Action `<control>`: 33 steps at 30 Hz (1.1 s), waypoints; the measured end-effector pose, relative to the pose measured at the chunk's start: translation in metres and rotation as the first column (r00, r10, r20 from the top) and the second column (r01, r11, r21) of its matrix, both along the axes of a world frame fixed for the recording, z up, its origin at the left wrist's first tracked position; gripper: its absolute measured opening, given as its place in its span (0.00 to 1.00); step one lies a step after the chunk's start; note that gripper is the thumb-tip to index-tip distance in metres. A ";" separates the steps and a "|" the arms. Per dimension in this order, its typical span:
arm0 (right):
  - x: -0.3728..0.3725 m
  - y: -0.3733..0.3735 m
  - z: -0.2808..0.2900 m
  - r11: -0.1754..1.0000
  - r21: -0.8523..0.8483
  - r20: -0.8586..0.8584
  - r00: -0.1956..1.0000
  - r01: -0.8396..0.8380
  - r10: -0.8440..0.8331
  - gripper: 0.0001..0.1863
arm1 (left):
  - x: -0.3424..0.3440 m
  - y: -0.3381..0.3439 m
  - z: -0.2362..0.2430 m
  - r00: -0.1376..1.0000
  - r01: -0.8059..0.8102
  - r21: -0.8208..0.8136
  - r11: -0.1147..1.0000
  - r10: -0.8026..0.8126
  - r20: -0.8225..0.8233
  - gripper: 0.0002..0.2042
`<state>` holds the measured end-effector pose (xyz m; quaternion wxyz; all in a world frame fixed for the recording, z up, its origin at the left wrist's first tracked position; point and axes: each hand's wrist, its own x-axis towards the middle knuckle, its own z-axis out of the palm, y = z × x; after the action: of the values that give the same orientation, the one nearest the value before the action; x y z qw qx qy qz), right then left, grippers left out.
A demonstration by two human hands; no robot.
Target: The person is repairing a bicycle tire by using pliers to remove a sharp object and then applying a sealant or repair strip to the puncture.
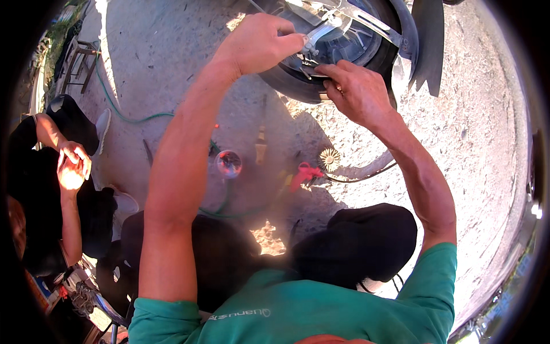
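Wheel (358,50), dark-tyred, lies toward 12 to 1 o'clock of the view, partly cut off by the upper edge. Left hand (256,44), at 12 o'clock: fingers curled, thumb tip against a silver metal part (325,33) on the wheel's near face; cannot tell whether it grasps the part. Right hand (362,94), between 1 and 2 o'clock: fingers bent, forefinger at the lower part of the wheel; grip partly hidden, cannot tell whether anything is held. Black flap (428,49) beside the wheel, toward its 3 o'clock.

Ground near centre: shiny round bowl (229,164) toward 9 o'clock; red tool (305,175) toward 3 o'clock; round ridged disc (330,160) just beyond it. Green hose (143,120) runs toward 10 o'clock. Seated co-worker (51,166) at 9 o'clock, hands together; stool (82,64) at 10 o'clock.
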<state>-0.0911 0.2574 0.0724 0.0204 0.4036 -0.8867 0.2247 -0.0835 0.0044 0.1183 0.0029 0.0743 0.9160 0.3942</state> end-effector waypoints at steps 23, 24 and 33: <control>-0.042 -0.011 -0.017 0.928 0.136 -0.314 0.874 -0.346 0.372 0.09 | 0.004 -0.003 -0.012 1.000 -0.010 -0.010 1.000 0.010 -0.030 0.22; -0.039 -0.008 -0.019 0.940 0.119 -0.319 0.884 -0.320 0.342 0.10 | 0.005 -0.002 -0.010 1.000 -0.012 -0.033 0.999 0.011 -0.028 0.22; -0.020 0.009 -0.009 0.978 0.006 -0.240 0.949 -0.207 0.203 0.15 | 0.003 0.008 -0.012 0.999 -0.022 -0.061 0.998 0.019 -0.042 0.21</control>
<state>-0.1115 0.2659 0.0631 0.1073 0.5174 -0.8289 0.1837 -0.0805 0.0125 0.1067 -0.0177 0.0729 0.9282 0.3643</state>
